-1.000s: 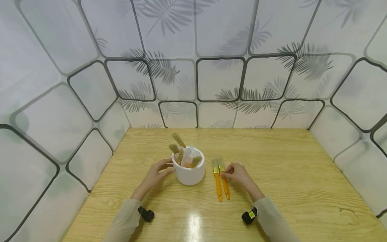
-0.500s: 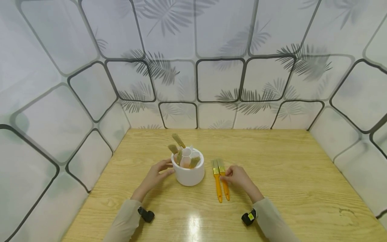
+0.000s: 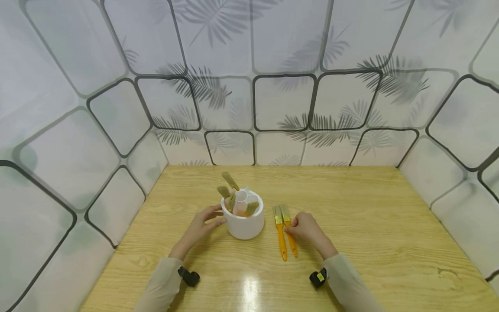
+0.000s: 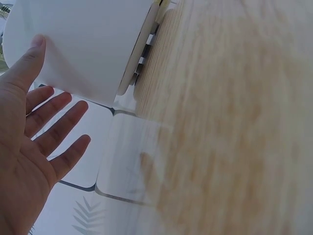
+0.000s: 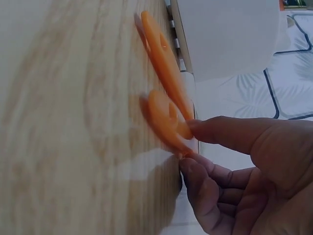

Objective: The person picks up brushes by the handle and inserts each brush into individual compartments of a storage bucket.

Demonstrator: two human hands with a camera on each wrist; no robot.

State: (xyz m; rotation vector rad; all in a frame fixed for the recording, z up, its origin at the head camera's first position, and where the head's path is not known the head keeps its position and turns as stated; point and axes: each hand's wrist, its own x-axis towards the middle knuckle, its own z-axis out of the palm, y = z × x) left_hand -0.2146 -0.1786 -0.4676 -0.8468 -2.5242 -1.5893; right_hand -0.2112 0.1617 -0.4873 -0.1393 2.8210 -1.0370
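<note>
A white round holder point(image 3: 244, 227) with inner compartments stands on the table, several paintbrushes point(image 3: 230, 180) in it with bristles up. My left hand point(image 3: 202, 223) is at its left side, thumb against the white wall point(image 4: 88, 44) and fingers spread loosely in the left wrist view. To the holder's right, two paintbrushes with orange handles lie side by side, bristles away from me. Between thumb and forefinger, my right hand point(image 3: 310, 227) pinches the handle of the right paintbrush point(image 3: 292, 245). The left paintbrush point(image 3: 282, 242) lies untouched; its handle point(image 5: 164, 58) shows in the right wrist view.
The wooden table point(image 3: 390, 242) extends around both hands. Patterned curtain-like walls point(image 3: 284, 102) enclose its back and sides. A small black camera point(image 3: 189, 277) sits on the left wrist, another point(image 3: 318, 278) on the right.
The lower end of the right paintbrush's handle has swung slightly to the right, and my right wrist has shifted a little left. The left hand and the holder stay practically in place.
</note>
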